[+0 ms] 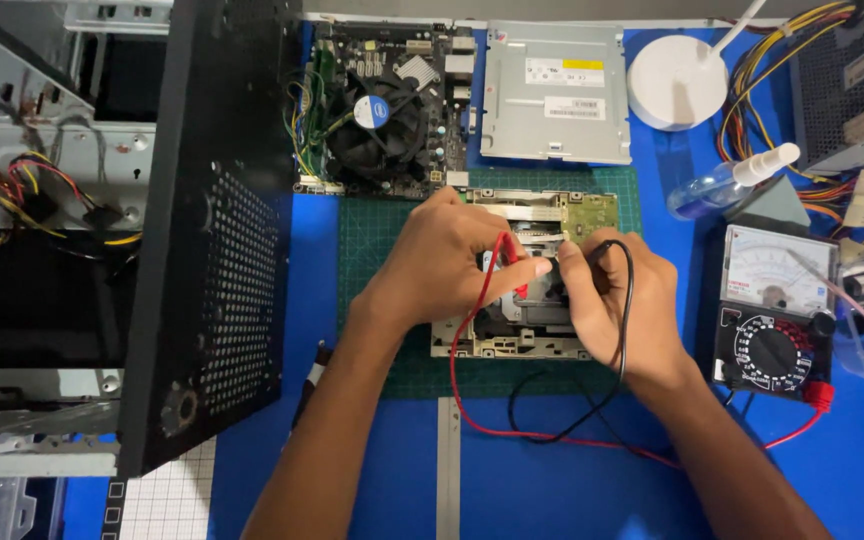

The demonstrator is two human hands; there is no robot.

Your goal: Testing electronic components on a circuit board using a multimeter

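Observation:
An opened optical drive [512, 335] with a green circuit board lies on a green cutting mat [372, 250]. My left hand [442, 265] pinches a red test probe [507, 245] against the drive's inside. Beside it, my right hand [617, 300] grips a black test probe [592, 250] on the same spot. The red lead [462, 400] and the black lead [552, 430] loop over the blue table to an analogue multimeter [777, 310] at the right.
An open computer case [202, 230] with coloured wiring stands at the left. A motherboard with a fan [377, 110], a closed silver drive [555, 90], a white lamp base [677, 80], a spray bottle [727, 180] and a power supply [842, 85] line the back.

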